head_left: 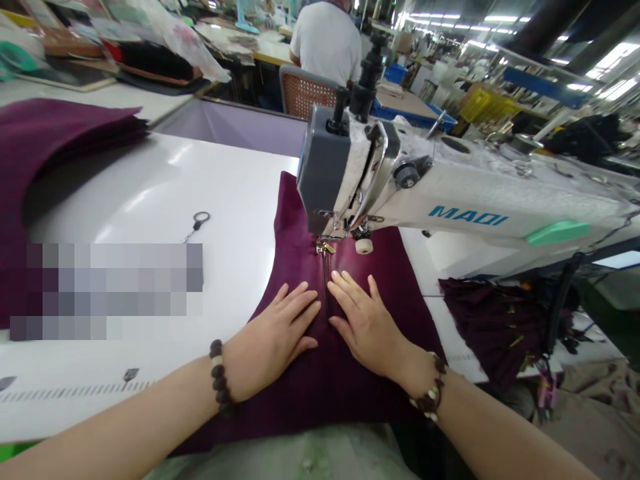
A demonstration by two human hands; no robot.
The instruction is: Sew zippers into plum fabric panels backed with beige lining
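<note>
A dark purple panel (310, 393), leather-like, lies under the head of a white sewing machine (420, 193). Down its middle runs a narrow zipper (327, 283), its upper end with gold-coloured metal close below the presser foot. My left hand (273, 340) rests flat on the panel just left of the zipper, fingers stretched out. On the other side my right hand (367, 327) lies flat too, fingertips touching the panel along the zipper's right edge. Neither hand grips anything.
More purple panels (75, 127) are piled at the left. A small ring on a cord (201, 217) lies on the white tabletop (240, 193). To the right sits a bunch of dark purple zipper pieces (505, 327). A person in a white shirt (327, 40) sits ahead.
</note>
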